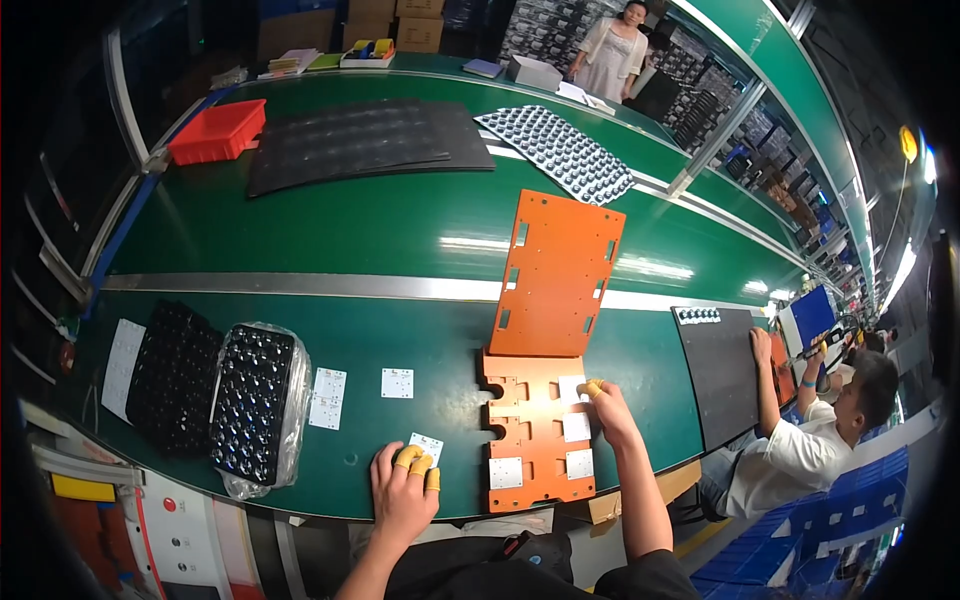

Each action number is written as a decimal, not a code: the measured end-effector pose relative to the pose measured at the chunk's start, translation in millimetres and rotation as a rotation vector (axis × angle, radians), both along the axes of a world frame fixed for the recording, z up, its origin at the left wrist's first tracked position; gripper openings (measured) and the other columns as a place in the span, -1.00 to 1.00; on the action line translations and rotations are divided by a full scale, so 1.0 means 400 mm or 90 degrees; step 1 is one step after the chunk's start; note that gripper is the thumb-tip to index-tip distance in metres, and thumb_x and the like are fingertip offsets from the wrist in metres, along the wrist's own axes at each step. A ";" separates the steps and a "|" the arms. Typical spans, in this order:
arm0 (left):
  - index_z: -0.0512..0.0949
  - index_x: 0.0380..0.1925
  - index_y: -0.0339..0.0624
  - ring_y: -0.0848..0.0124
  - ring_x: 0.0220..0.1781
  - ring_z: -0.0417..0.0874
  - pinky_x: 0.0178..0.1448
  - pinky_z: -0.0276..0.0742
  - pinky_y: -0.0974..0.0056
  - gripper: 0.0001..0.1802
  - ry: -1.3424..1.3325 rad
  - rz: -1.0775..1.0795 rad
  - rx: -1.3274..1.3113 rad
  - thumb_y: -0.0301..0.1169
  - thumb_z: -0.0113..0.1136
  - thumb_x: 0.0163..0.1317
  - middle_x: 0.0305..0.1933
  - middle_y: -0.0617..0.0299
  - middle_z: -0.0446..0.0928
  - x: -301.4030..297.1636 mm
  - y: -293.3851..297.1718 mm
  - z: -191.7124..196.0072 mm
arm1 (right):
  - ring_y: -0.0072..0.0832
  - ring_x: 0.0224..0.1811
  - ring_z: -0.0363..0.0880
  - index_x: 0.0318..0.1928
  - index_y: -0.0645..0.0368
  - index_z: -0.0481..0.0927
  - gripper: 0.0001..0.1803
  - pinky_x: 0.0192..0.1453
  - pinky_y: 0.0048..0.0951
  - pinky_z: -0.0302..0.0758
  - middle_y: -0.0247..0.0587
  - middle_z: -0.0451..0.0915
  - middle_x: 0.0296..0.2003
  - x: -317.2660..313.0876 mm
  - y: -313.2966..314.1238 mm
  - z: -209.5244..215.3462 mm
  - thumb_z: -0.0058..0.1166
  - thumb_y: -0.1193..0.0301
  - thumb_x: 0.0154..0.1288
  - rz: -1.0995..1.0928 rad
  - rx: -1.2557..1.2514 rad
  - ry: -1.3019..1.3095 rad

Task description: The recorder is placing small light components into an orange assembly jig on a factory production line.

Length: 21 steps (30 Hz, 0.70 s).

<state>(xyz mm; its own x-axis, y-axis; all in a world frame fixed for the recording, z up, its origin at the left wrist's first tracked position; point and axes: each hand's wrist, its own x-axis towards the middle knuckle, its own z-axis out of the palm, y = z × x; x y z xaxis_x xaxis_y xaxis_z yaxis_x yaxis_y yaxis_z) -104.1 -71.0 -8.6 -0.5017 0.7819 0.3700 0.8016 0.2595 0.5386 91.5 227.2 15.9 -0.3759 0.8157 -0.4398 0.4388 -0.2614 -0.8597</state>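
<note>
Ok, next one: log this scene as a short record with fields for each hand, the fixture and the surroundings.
Left hand: yellow-covered fingertips at a loose white square; grip unclear
Right hand: fingertips at the upper-right white square on the orange fixture
Fixture squares: four visible
Beyond fixture: orange panel with cutouts
Bench: green
Left side: black tray in clear plastic
Right side: seated co-worker beside a dark board

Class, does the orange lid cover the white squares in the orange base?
No, the orange lid is open beyond the orange base, leaving the white squares exposed.
</note>
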 end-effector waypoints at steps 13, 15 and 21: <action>0.62 -0.30 -0.37 0.02 0.20 0.39 0.24 0.30 -0.03 -0.74 -0.015 0.002 -0.024 -0.50 0.34 -0.05 -0.03 -0.01 0.51 0.003 0.000 0.003 | -0.64 -0.43 0.46 -0.21 0.35 0.59 -0.78 -0.35 -0.57 0.39 -0.31 0.60 -0.40 0.004 -0.031 0.003 0.07 0.39 0.36 0.007 0.044 0.029; 0.62 -0.31 -0.34 0.02 0.21 0.39 0.25 0.31 -0.02 -0.74 -0.006 -0.006 -0.013 -0.50 0.36 -0.06 -0.03 0.02 0.52 -0.001 0.002 0.008 | -0.64 -0.42 0.47 -0.20 0.35 0.59 -0.78 -0.33 -0.56 0.40 -0.30 0.60 -0.40 0.010 -0.016 -0.001 0.08 0.39 0.35 0.011 0.033 0.016; 0.63 -0.35 -0.29 0.02 0.20 0.42 0.24 0.34 -0.03 -0.73 -0.041 -0.059 0.032 -0.51 0.42 -0.13 -0.08 0.09 0.55 -0.003 -0.009 -0.016 | -0.62 -0.35 0.49 -0.15 0.37 0.60 -0.73 -0.25 -0.55 0.41 -0.29 0.61 -0.36 0.007 -0.016 0.018 0.11 0.36 0.33 -0.012 -0.014 0.012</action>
